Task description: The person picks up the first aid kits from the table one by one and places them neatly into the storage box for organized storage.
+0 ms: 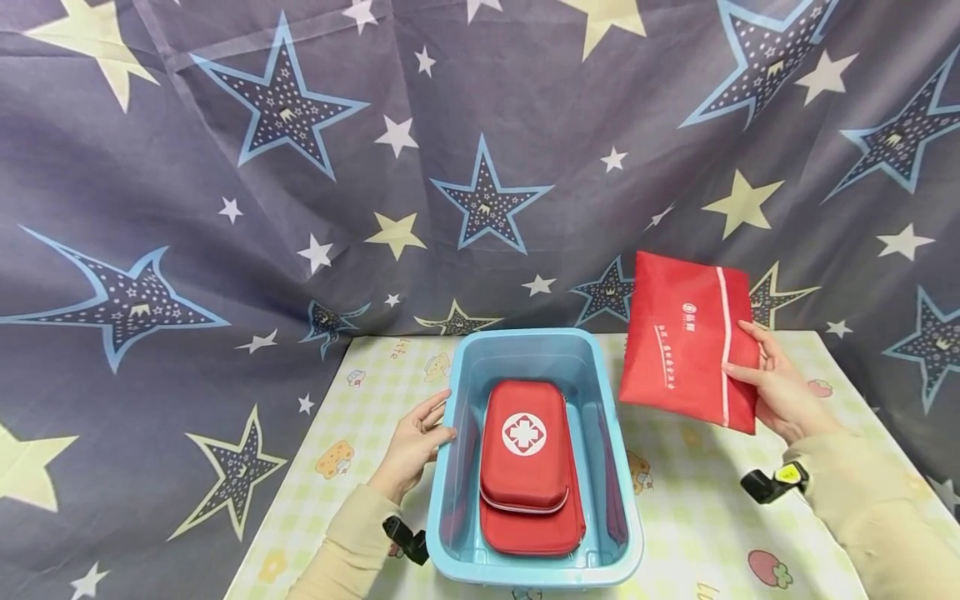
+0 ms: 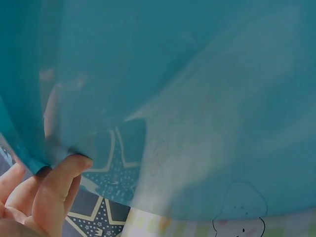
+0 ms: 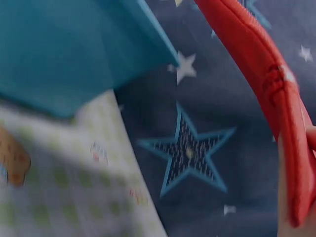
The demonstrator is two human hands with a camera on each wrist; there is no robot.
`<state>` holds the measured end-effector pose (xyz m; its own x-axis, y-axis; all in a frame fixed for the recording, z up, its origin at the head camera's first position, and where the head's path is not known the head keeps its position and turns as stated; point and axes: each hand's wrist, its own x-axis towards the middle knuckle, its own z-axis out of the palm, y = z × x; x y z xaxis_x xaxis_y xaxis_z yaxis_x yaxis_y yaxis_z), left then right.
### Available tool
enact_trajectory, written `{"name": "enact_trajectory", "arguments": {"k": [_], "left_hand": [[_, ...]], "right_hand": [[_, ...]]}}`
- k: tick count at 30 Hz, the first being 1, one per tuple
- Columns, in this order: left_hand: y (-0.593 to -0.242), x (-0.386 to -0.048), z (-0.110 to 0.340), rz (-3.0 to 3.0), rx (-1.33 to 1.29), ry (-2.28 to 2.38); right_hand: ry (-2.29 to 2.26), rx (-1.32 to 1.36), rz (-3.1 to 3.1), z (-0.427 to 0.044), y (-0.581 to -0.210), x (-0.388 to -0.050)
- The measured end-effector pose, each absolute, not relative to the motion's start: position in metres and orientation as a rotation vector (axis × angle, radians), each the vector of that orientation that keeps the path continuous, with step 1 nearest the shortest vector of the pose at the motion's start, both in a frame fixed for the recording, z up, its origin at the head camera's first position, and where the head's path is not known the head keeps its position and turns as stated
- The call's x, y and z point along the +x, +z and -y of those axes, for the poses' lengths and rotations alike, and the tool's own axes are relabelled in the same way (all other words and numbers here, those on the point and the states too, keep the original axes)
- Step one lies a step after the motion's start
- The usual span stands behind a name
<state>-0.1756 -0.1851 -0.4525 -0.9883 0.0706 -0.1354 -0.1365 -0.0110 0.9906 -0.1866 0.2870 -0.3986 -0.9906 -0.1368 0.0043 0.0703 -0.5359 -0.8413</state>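
A flat red pouch (image 1: 686, 342) with white print and a white stripe is held up at the right by my right hand (image 1: 787, 387), thumb in front and fingers behind its edge. In the right wrist view the pouch (image 3: 269, 84) appears edge-on. My left hand (image 1: 412, 442) grips the left rim of a blue plastic bin (image 1: 633, 542); in the left wrist view its fingers (image 2: 54, 192) pinch that rim. Inside the bin lies a red zip case (image 1: 517, 479) with a white cross emblem, resting on another red case (image 1: 525, 533) that it partly covers.
The bin stands on a table covered by a green-checked cloth (image 1: 300, 517) with cartoon prints. Behind the table hangs a dark curtain (image 1: 345, 250) patterned with stars. A small black camera is strapped to each wrist.
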Motion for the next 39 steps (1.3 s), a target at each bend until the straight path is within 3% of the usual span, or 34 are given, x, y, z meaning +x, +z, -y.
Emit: {"name": "enact_trajectory", "arguments": {"k": [19, 39], "left_hand": [[-0.455, -0.177, 0.187, -2.077, -0.053, 2.134], [-0.454, -0.178, 0.190, -2.046, -0.019, 2.088]], "right_hand": [[-2.437, -0.134, -1.547, -0.185, -0.358, -0.181], [-2.215, 0.017, -1.613, -0.113, -0.377, -0.171]]}}
